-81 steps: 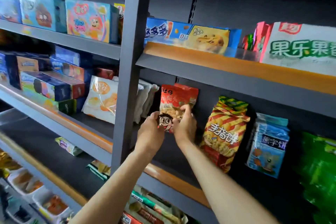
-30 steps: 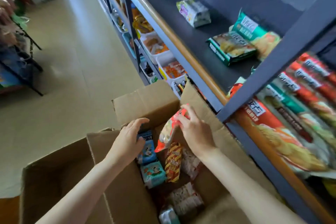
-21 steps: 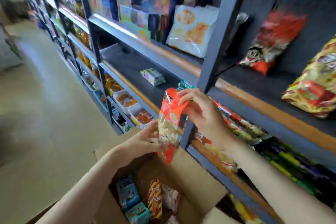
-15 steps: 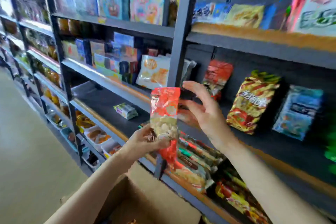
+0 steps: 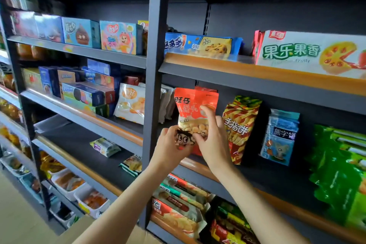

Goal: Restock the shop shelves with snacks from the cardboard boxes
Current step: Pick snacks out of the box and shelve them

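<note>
Head view: both hands, left hand and right hand, fingers curled, pinch the red snack bag low; light, crinkly, probably slippery, its contents crushable.

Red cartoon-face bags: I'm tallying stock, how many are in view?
2. The front bag is held by the left hand and right hand; the rear bag stands just behind it, mostly covered. More may be hidden behind.

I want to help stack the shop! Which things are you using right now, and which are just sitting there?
Being used:
- red snack bag, held upright at the shelf
- left hand, gripping its bottom
- right hand, fingers on its front
- cardboard box below

Just sitting there:
- striped snack bag
- blue bear bag
- green bags
- cookie boxes
</note>
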Demonstrator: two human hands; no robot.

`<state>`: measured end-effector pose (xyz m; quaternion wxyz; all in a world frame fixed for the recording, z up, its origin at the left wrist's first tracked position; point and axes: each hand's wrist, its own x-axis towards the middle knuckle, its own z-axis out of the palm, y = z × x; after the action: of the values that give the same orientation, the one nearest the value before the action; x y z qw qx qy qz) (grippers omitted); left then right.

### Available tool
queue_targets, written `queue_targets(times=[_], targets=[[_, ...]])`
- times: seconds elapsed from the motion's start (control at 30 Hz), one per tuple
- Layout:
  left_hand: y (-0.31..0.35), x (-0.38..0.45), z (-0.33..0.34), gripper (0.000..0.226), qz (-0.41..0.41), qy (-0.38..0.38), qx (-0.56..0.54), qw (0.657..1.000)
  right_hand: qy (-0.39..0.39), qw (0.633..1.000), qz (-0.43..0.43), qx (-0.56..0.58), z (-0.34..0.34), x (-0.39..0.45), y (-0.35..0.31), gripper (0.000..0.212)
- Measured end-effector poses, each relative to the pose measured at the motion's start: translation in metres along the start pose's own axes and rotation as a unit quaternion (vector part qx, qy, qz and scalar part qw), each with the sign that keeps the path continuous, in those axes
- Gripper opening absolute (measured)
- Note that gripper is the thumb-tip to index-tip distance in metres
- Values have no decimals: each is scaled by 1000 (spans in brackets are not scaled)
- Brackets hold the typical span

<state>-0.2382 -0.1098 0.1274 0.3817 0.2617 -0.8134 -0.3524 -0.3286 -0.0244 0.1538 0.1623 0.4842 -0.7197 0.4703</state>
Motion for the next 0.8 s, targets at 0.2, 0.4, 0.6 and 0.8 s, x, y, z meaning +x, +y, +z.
queue_targets(times=[0.2, 0.4, 0.6, 0.8], targets=[[-33, 8, -5, 45, 68, 20, 133, 989, -9, 993, 113, -22, 47, 65, 44, 58], [-69, -5, -27, 40, 136, 35, 264, 954, -19, 980, 191, -43, 100, 95, 77, 41], [-86, -20, -37, 47, 125, 73, 261, 954, -117, 959, 233, -114, 101, 93, 71, 53], [-95, -49, -28, 37, 69, 67, 243, 965, -150, 967, 171, -112, 78, 79, 48, 28]])
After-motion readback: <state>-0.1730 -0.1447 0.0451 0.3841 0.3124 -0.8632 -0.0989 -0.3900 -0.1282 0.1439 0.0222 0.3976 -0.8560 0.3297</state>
